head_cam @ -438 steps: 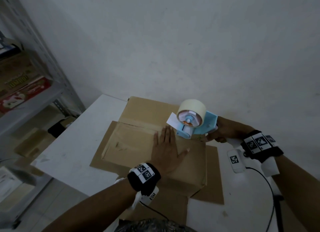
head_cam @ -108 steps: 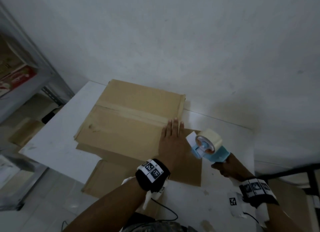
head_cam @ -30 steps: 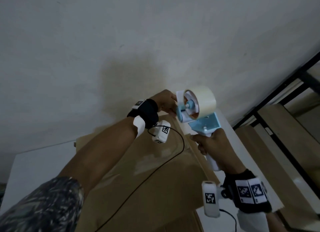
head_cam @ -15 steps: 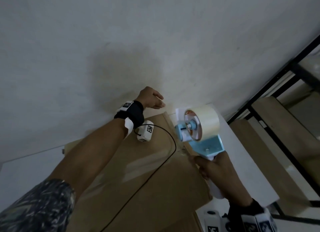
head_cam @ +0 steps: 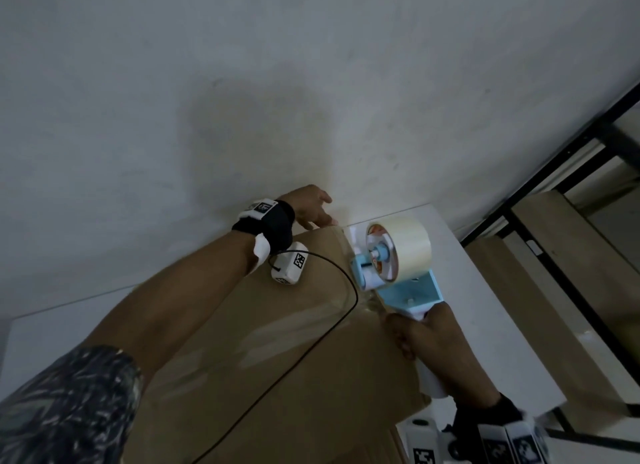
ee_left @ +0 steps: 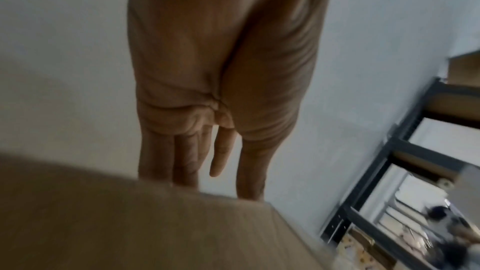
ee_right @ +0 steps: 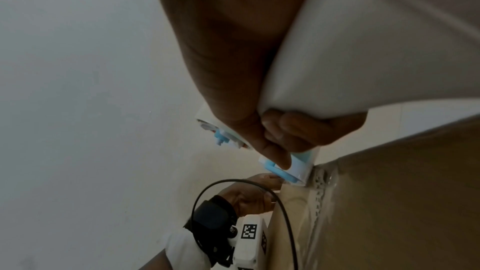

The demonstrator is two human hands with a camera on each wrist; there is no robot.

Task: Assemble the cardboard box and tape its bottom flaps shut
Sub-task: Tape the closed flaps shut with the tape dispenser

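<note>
Since half a second ago you've dragged the tape dispenser (head_cam: 394, 259) nearward along the box (head_cam: 277, 359) seam, right hand (head_cam: 433, 346) gripping its handle, left hand (head_cam: 311, 205) loose-fingered, pinning the far edge.

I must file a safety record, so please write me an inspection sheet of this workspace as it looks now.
Surface: white table, partly covered by the box.
Job's things: brown cardboard box, clear tape along its seam; blue and white tape dispenser with a beige roll at the far edge.
Clutter: nothing seen.
Hands: left hand open at the box's far edge; right hand grips the dispenser handle.
Cables: black cable from the left wrist camera lies across the box.
Surroundings: grey wall; black metal shelving on the right.
</note>
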